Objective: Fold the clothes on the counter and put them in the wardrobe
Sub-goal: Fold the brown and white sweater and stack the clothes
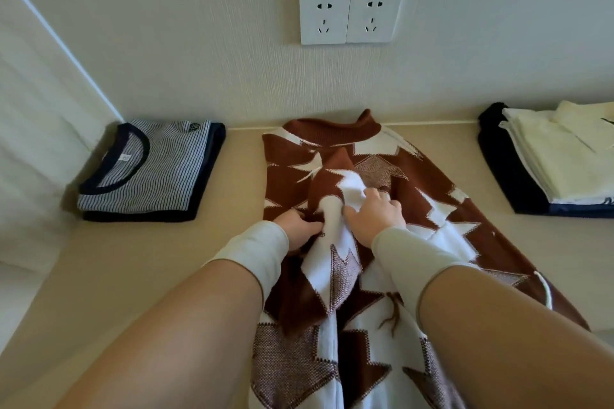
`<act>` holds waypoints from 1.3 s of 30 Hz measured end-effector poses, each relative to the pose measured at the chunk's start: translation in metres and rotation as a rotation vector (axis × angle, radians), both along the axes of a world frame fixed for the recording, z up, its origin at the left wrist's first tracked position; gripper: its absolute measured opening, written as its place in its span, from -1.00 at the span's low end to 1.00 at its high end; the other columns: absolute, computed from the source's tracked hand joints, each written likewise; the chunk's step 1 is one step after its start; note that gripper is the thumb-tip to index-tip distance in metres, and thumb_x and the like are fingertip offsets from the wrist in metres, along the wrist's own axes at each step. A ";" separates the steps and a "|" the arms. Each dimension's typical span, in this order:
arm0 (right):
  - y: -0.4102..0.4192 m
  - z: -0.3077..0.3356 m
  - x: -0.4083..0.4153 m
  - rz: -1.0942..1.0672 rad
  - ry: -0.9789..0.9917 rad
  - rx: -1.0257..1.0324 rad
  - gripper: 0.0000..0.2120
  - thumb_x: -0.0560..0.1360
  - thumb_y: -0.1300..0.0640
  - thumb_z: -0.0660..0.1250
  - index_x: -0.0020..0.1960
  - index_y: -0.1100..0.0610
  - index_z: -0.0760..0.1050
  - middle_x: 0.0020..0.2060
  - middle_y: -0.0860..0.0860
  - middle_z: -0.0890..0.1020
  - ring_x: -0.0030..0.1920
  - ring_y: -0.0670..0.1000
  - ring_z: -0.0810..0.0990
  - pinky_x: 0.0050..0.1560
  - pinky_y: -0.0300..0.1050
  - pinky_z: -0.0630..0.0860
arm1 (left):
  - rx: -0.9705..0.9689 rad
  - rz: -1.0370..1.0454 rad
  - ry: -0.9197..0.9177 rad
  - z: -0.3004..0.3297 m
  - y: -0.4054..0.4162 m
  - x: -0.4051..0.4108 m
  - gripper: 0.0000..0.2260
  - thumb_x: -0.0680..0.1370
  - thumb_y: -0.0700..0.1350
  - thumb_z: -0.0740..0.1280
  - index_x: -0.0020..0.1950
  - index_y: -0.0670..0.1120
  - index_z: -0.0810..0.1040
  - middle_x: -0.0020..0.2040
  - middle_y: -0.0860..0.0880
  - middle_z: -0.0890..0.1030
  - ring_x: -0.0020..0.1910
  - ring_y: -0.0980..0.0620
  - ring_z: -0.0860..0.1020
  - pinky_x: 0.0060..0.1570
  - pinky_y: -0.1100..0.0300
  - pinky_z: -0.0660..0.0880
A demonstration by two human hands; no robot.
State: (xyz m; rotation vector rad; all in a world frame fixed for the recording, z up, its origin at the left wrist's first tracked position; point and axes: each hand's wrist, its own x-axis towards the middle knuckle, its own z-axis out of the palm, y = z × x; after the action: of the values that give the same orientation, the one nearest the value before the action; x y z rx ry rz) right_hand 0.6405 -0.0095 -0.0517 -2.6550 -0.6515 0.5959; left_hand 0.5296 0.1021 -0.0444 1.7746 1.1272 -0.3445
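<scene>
1. One brown-and-white patterned sweater (375,242) lies spread on the counter (139,262), its collar at the wall.
2. Folded cream and navy clothes (558,159) are stacked at the right.
3. A folded striped shirt (149,173) lies at the left; its neck label is unreadable.
4. The right hand (372,216) grips a bunched sleeve fold.
5. The left hand (297,229) pinches the same fold.
6. Two wall sockets (350,15) carry no legible writing.

Cream wall (166,26), twin sockets (350,15), beige counter (133,259).
</scene>
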 end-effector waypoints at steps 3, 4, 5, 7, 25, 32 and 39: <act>0.003 -0.006 0.002 0.015 -0.031 -0.079 -0.37 0.55 -0.19 0.22 0.47 0.14 0.20 0.41 0.08 0.33 0.40 0.16 0.28 0.30 0.11 0.37 | 0.126 -0.164 0.007 0.006 -0.001 0.009 -0.74 0.54 -0.07 0.33 0.14 -0.19 0.57 0.00 -0.11 0.57 0.07 -0.13 0.56 -0.09 0.21 0.41; 0.003 -0.007 0.005 0.002 -0.044 -0.102 -0.40 0.55 -0.15 0.23 0.45 0.16 0.23 0.39 0.10 0.35 0.37 0.17 0.32 0.28 0.09 0.38 | 0.200 -0.152 -0.054 0.008 0.003 0.013 -0.85 0.53 -0.10 0.34 0.03 -0.14 0.59 -0.04 -0.11 0.58 -0.01 -0.12 0.56 -0.15 0.24 0.38; 0.002 -0.006 0.010 -0.004 -0.043 -0.121 -0.48 0.56 -0.08 0.23 0.41 0.18 0.29 0.35 0.12 0.40 0.34 0.18 0.37 0.25 0.06 0.40 | 0.267 -0.105 -0.129 0.013 0.009 0.019 -0.97 0.50 -0.13 0.34 -0.10 -0.07 0.56 -0.09 -0.10 0.60 -0.10 -0.11 0.56 -0.20 0.24 0.38; -0.002 -0.002 0.024 -0.012 -0.038 -0.142 -0.74 0.55 0.15 0.20 0.20 0.21 0.44 0.19 0.13 0.53 0.19 0.18 0.51 0.10 -0.01 0.48 | 0.463 0.033 -0.298 0.021 0.027 0.035 -0.92 0.49 -0.13 0.31 -0.21 -0.02 0.48 -0.12 -0.07 0.61 -0.13 -0.13 0.56 -0.17 0.16 0.44; 0.048 -0.013 0.077 -0.346 0.021 0.225 -0.70 0.58 0.08 0.11 0.16 0.24 0.47 0.02 0.12 0.57 -0.07 0.14 0.53 -0.02 -0.03 0.46 | 0.486 0.150 -0.065 -0.010 0.106 0.033 -0.71 0.51 0.10 0.32 -0.22 -0.12 0.51 -0.29 -0.07 0.54 -0.17 -0.16 0.56 -0.17 0.08 0.47; 0.042 -0.017 0.086 -0.393 0.184 0.143 -0.60 0.58 -0.04 0.14 0.20 0.26 0.46 -0.01 0.15 0.59 0.01 0.19 0.55 -0.05 -0.08 0.41 | 0.486 0.115 0.101 -0.021 0.096 0.053 -0.80 0.55 -0.03 0.28 0.12 -0.09 0.46 -0.02 -0.08 0.55 -0.09 -0.13 0.51 -0.08 0.09 0.41; 0.038 -0.018 0.092 -0.452 0.089 0.250 -0.72 0.59 0.20 0.10 0.27 0.17 0.38 -0.08 0.06 0.54 -0.14 0.09 0.49 -0.22 -0.14 0.36 | 0.609 0.365 -0.140 -0.006 0.107 0.060 -0.79 0.61 0.02 0.22 0.08 -0.10 0.48 -0.18 -0.02 0.49 -0.16 -0.09 0.49 -0.17 0.11 0.36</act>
State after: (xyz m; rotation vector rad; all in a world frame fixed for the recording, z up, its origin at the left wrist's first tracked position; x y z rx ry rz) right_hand 0.7326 0.0286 -0.0698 -2.4078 -0.0816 0.4615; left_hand 0.5899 0.2095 -0.0500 2.0054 1.5245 0.3783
